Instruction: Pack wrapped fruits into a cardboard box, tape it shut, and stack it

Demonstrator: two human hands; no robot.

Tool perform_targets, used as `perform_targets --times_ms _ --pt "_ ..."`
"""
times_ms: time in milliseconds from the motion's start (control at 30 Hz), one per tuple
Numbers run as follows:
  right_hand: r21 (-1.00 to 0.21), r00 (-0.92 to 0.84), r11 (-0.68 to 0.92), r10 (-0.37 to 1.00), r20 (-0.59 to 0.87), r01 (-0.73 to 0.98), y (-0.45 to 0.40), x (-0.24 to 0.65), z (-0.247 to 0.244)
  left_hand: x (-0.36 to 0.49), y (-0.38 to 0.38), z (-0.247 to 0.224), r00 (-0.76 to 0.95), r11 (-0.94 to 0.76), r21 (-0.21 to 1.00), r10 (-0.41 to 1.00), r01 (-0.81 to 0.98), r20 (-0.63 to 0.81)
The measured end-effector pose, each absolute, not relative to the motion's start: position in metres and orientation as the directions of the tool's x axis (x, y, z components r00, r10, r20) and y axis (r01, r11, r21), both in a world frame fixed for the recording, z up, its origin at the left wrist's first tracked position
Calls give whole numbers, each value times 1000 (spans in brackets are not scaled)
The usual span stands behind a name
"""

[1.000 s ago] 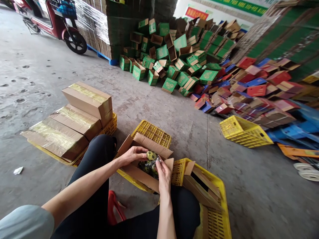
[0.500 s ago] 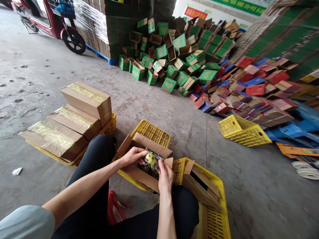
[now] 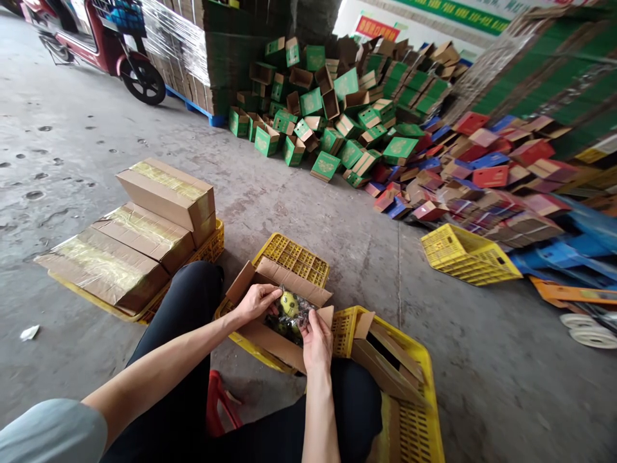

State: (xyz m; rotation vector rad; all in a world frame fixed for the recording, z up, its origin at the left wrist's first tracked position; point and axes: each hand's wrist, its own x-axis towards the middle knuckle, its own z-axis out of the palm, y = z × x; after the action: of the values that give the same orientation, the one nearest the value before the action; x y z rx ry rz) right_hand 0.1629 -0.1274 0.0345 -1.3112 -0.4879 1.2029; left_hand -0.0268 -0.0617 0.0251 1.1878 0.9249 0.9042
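A yellow-green item with dark spots in clear plastic wrap (image 3: 290, 305) is between my hands, above an open cardboard box (image 3: 274, 344). My left hand (image 3: 259, 302) pinches the wrap at its left side, and my right hand (image 3: 317, 334) has closed fingers on the right side of the wrap. More wrapped items of similar colour lie in the box below, partly hidden. Under the box is a yellow crate (image 3: 297, 260), its grid showing behind the raised flap.
Taped cartons (image 3: 110, 260) fill a crate at the left. An opened carton (image 3: 385, 363) sits in a yellow crate (image 3: 427, 411) at the right. Farther off are a tipped yellow crate (image 3: 467, 254), piled green boxes (image 3: 328, 164) and a scooter (image 3: 96, 38).
The wrapped item has shifted slightly left and up, and more crinkled wrap shows between it and my right hand. Both hands keep their hold.
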Motion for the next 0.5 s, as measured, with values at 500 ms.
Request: perform_targets --times_ms 500 --pt "-993 449 -34 890 -82 -113 -129 173 35 -30 -60 33 354 85 992 934 -99 -44"
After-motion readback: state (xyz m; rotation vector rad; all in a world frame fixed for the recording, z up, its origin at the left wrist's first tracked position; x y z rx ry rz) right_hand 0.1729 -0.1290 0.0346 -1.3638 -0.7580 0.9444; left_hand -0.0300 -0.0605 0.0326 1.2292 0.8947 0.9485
